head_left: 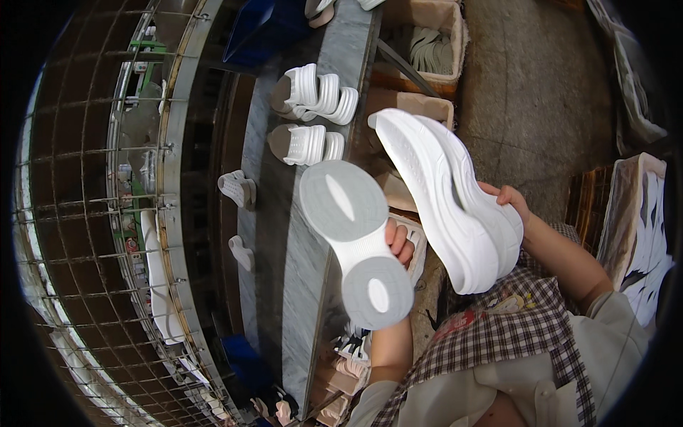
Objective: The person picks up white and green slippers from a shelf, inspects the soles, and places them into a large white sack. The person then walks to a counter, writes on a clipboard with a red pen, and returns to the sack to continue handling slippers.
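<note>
My left hand (400,242) is closed round the waist of a shoe sole (361,249), its fingers showing at the right edge. That sole's underside faces up, white with two grey pads and a white oval in each. My right hand (509,203) grips thick white shoe soles (430,188), two lying side against side and tilted, with their sidewalls showing. The thumb and fingertip rest on the outer edge; the other fingers are hidden behind. Both hands are raised beside the grey marbled bench (302,285), and the held soles are close together.
White soles (316,92) stand nested on the bench, with another group (306,144) nearer. Wire mesh (85,213) runs along the left. A blue bin (260,32) is at the far end. Lined crates hold soles (430,51) and white pieces (644,235).
</note>
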Demonstrator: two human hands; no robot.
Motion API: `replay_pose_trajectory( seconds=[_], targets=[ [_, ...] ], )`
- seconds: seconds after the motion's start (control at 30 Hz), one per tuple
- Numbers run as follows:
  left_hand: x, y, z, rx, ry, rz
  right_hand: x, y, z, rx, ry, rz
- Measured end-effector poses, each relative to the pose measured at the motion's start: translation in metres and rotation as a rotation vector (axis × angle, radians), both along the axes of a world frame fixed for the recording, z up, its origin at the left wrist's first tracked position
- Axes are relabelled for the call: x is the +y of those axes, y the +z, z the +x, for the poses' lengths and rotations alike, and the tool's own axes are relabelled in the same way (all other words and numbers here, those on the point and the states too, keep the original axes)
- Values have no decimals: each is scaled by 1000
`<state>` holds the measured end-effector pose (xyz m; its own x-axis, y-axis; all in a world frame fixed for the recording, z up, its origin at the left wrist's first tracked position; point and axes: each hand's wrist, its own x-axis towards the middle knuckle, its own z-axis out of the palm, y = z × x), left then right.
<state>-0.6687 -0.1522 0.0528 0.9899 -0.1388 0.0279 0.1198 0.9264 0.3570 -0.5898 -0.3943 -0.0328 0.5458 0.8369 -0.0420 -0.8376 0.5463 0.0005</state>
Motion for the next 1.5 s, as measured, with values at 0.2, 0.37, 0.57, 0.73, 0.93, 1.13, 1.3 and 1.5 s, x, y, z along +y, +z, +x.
replay_pose_trajectory(
  seconds=[0.2,0.37,0.57,0.73,0.93,1.13,1.3,1.5],
  targets=[
    [-7,10,15,383,257,1060,18,-17,1,-161,34,-153],
    [-9,31,26,319,-36,1229,23,-23,10,-373,217,-356],
    [39,38,70,157,394,1770,24,-13,24,-439,324,-396],
    [118,20,144,131,911,2651,20,-21,25,-407,282,-446],
    [121,38,117,100,1074,2204,13,-38,39,-454,237,-451],
    [-12,59,1,-285,1177,1685,14,-34,59,-444,163,-441],
    [-76,65,-3,-499,398,1922,6,-33,72,-532,173,-536],
    [-39,59,-8,-647,303,1658,17,-29,63,-447,242,-533]
  ],
)
